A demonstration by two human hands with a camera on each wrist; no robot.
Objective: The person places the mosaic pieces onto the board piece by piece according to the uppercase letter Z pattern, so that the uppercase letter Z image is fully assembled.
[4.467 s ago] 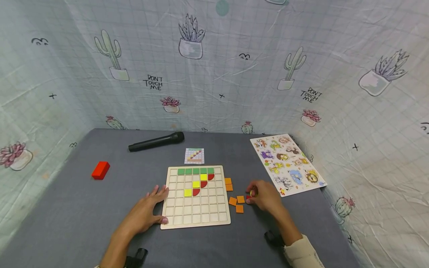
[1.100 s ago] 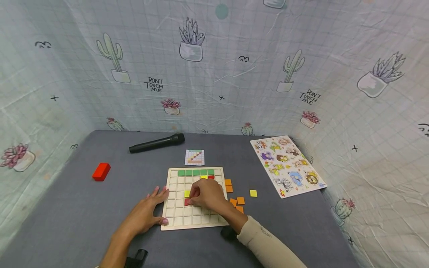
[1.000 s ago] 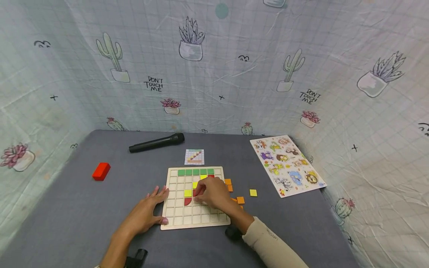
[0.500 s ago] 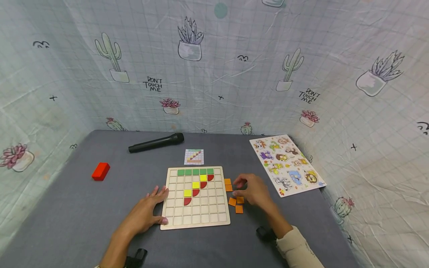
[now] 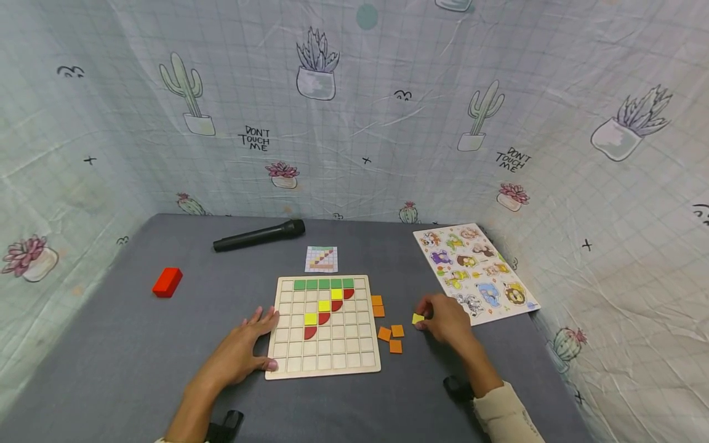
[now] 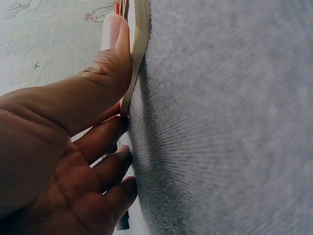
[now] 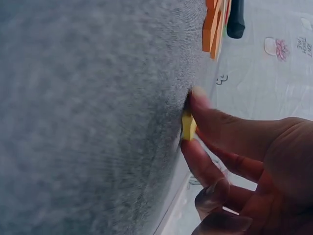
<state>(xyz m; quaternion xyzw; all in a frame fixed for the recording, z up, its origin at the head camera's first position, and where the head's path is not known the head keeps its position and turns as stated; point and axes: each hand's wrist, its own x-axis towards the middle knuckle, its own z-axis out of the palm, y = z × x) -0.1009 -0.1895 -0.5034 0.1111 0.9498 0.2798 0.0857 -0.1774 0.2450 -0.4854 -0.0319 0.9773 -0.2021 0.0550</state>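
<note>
A wooden grid board (image 5: 339,363) lies on the grey table. Green squares (image 5: 324,284) line its top row, and yellow squares (image 5: 324,306) with red quarter-round tiles (image 5: 310,333) step down to the left. My left hand (image 5: 239,349) rests at the board's left edge, thumb on the lower left corner and fingers spread. Right of the board, my right hand (image 5: 447,320) pinches a yellow square tile (image 7: 189,126) between thumb and index finger, low over the table. Several orange square tiles (image 5: 396,346) lie between that hand and the board.
A small printed pattern card (image 5: 321,259) lies behind the board, with a black microphone (image 5: 257,236) farther back. A red block (image 5: 167,282) sits at the left. On the right, behind my right hand, lies an animal picture board (image 5: 468,264).
My right hand set a red quarter-round tile into the board below the lowest yellow square, let go, and moved back right to pinch the yellow tile. The left hand has stayed put.
</note>
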